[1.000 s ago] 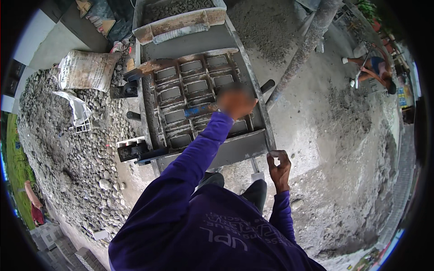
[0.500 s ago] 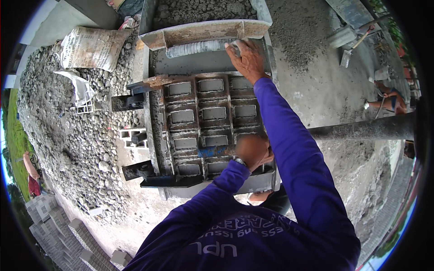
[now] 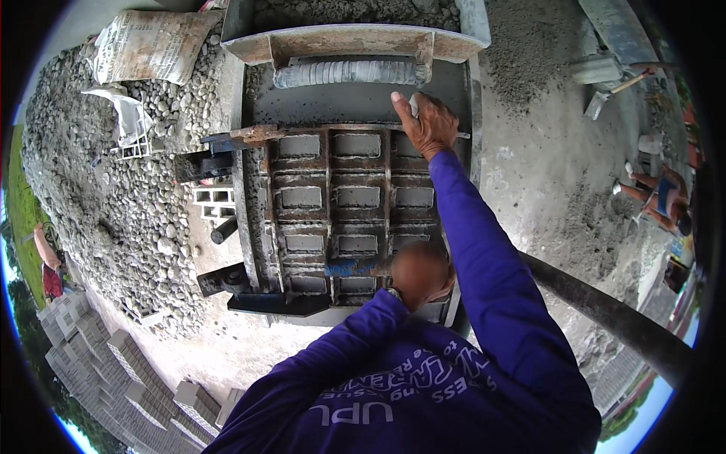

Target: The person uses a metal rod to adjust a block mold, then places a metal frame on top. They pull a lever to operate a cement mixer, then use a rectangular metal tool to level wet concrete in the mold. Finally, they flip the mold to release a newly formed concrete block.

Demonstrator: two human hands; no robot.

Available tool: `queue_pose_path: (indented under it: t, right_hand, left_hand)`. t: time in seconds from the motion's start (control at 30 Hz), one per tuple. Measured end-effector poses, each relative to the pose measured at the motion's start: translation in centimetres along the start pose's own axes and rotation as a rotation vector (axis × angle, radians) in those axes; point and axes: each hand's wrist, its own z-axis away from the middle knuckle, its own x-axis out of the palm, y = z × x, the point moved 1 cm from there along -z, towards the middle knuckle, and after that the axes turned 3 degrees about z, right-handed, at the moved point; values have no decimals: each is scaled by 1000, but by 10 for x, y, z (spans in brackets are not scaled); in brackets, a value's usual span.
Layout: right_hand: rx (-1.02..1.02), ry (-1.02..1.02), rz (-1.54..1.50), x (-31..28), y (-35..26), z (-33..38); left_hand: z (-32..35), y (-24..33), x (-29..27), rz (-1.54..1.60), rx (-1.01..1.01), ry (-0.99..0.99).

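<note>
A rusty steel block mold (image 3: 333, 200) with several rectangular cavities fills the middle of the view. My right hand (image 3: 426, 125) reaches across to the mold's far right corner. Its fingers curl over a small pale object (image 3: 414, 103), with the index finger stretched out. My left hand (image 3: 420, 275), blurred, is closed around a blue handle (image 3: 349, 267) lying across the near side of the mold. My purple sleeves cover the near right part of the machine.
A hopper (image 3: 355, 39) of grey mix sits behind the mold. A cement sack (image 3: 151, 45), a gravel heap (image 3: 113, 197) and a hollow block (image 3: 214, 203) lie left. Stacked blocks (image 3: 98, 356) stand lower left. A dark pole (image 3: 605, 312) crosses right; another person (image 3: 662, 200) crouches beyond.
My right hand left the lever at the machine's near right and now reaches over the mold to its far edge. My left hand stayed on the blue handle. My head moved closer over the machine.
</note>
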Motion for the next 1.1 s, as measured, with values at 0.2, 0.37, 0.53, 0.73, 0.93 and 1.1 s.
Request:
queue_pose_path:
  t: [0.2,0.37,0.53,0.73,0.93,1.1]
  right_hand:
    - [305,-196,-72,-8,-5,-14]
    - [352,-213,-70,-9,-5,-14]
    - [375,-284,-76,-7,-4,-16]
    - [386,-319,-33,-9,-9,-14]
    - [385,-281,-49,-16,-4,-10]
    - [331,199,-899,-101,-5,80]
  left_hand:
    - [0,0,-1,0,-87,-236]
    - [-1,1,-5,28,-89,-258]
    - [0,2,-3,35,-113,-246]
    - [7,-1,8,-4,-13,81]
    - [9,-3,17,-160,78,67]
    - [4,2,14,-173,38,-47]
